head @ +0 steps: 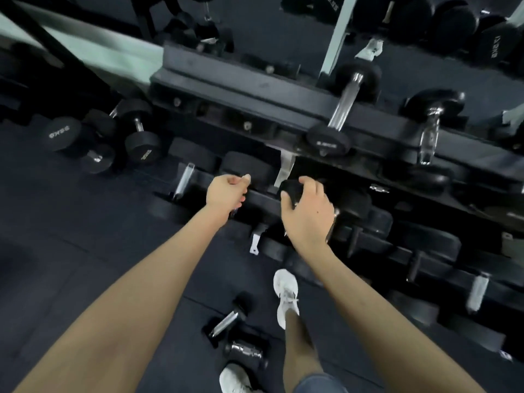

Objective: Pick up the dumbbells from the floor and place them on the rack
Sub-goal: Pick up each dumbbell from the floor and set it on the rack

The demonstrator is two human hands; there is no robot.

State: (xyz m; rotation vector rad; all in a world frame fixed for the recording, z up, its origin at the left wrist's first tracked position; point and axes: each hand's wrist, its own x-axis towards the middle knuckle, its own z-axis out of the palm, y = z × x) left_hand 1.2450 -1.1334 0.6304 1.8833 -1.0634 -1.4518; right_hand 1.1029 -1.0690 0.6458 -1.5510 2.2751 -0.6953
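A black three-tier dumbbell rack (255, 92) stretches across the view. My right hand (309, 214) is shut on a small black dumbbell (290, 190) at the lower tier; its round head shows under my fingers and a bit of chrome handle by my wrist. To its left, my left hand (226, 194) hangs loosely curled over the same tier, above a racked dumbbell; what it touches is hidden. Two small dumbbells lie on the floor near my feet, one with a long chrome handle (226, 320) and one closer (246, 351).
Larger dumbbells stand on the floor left of the rack (61, 133). Two chrome-handled dumbbells rest on the upper tier (341, 109). Several dumbbells fill the lower tier to the right. My white shoes (286, 296) stand on dark rubber flooring by the floor dumbbells.
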